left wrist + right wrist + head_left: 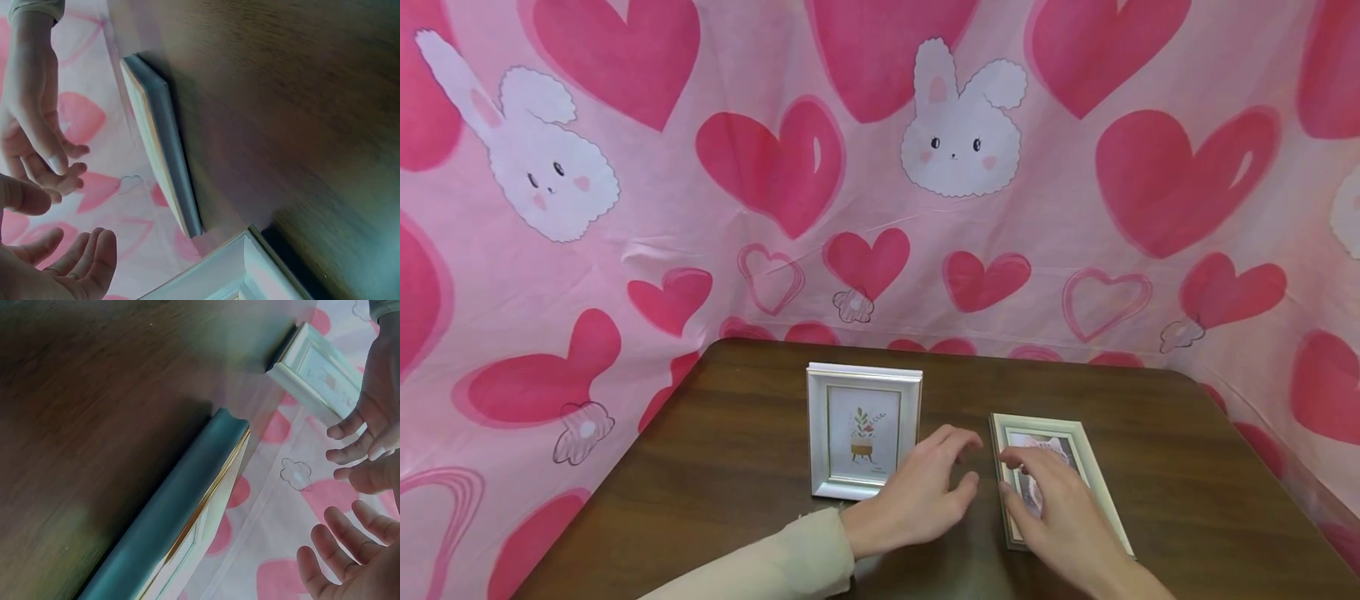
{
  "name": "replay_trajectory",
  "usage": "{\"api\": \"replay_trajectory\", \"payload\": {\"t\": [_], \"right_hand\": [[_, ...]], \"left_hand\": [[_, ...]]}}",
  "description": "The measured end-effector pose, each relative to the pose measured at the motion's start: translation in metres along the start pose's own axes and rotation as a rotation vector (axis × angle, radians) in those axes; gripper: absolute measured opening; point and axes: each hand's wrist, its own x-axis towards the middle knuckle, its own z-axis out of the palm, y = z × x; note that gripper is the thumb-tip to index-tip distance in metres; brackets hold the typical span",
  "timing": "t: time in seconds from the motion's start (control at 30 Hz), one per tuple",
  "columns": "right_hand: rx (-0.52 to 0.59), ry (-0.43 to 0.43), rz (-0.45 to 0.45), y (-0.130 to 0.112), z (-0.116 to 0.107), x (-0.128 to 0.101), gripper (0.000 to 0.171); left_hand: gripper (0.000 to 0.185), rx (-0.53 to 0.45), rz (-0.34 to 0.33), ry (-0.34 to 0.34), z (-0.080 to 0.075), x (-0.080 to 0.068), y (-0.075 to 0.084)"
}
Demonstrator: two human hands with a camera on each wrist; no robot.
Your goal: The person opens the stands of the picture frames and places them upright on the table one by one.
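My left hand (pixel 917 492), right hand (pixel 1063 510) empty, fingers loosely bent. White frame (pixel 863 490) stands left, likely propped behind, picture facing me; cream frame (pixel 1097 477) lies right, table (pixel 737 433) supporting it flat.

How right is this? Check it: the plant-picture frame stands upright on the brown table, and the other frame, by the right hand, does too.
One error: the other frame, by the right hand, lies flat, picture up, as the head view shows. The plant-picture frame does stand upright on the brown table.
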Motion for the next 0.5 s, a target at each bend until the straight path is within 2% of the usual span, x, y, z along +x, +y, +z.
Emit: {"api": "replay_trajectory", "payload": {"t": [0.23, 0.5], "right_hand": [[-0.017, 0.005, 0.018, 0.006, -0.005, -0.002, 0.040], [-0.029, -0.023, 0.078, 0.014, -0.010, -0.003, 0.041]], "left_hand": [[0.031, -0.040, -0.046, -0.043, 0.007, 0.006, -0.002], [0.034, -0.064, -0.090, -0.076, 0.015, 0.014, -0.002]]}}
